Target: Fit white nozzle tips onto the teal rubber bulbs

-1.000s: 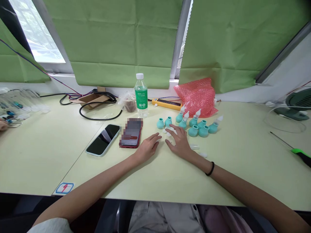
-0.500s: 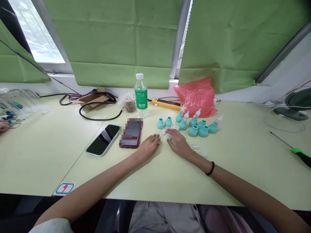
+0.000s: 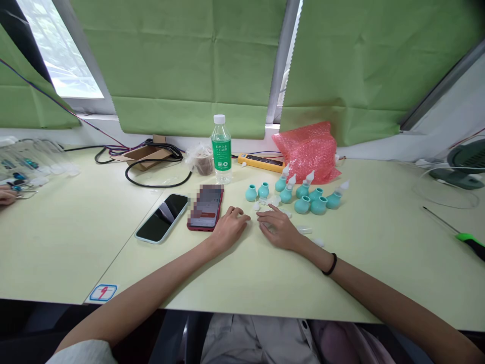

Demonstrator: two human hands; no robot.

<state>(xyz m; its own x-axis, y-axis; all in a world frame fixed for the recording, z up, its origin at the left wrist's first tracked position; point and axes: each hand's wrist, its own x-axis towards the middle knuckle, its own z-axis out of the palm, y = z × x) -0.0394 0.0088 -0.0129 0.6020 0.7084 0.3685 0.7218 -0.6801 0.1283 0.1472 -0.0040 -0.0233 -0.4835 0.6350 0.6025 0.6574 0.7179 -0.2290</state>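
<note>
My left hand (image 3: pixel 230 226) rests on the table, fingers loosely bent and holding nothing visible, just right of a red-cased phone (image 3: pixel 205 208). Across a small gap, my right hand (image 3: pixel 278 228) lies with its fingers apart and nothing visible in them. Small white and clear plastic pieces (image 3: pixel 275 200) are scattered beyond its fingertips, and a clear tube-like piece (image 3: pixel 304 230) lies beside its wrist. Several turquoise rubber bulbs (image 3: pixel 302 204) stand behind and to the right. Some bulbs carry clear pointed nozzles (image 3: pixel 311 177); others, such as the turquoise bulb (image 3: pixel 250 192) at left, have open necks.
A second phone (image 3: pixel 162 218) lies further left. Behind stand a water bottle (image 3: pixel 222 151), a yellow power strip (image 3: pixel 261 163), a pink bubble-wrap bag (image 3: pixel 308 151) and a black cable (image 3: pixel 131 174). A screwdriver (image 3: pixel 468 240) lies far right. Another person's hand (image 3: pixel 6 194) shows at far left.
My right hand has drawn back slightly toward me, away from the small white pieces, uncovering more of them. My left hand stays nearly in place, its fingers bending a little more.
</note>
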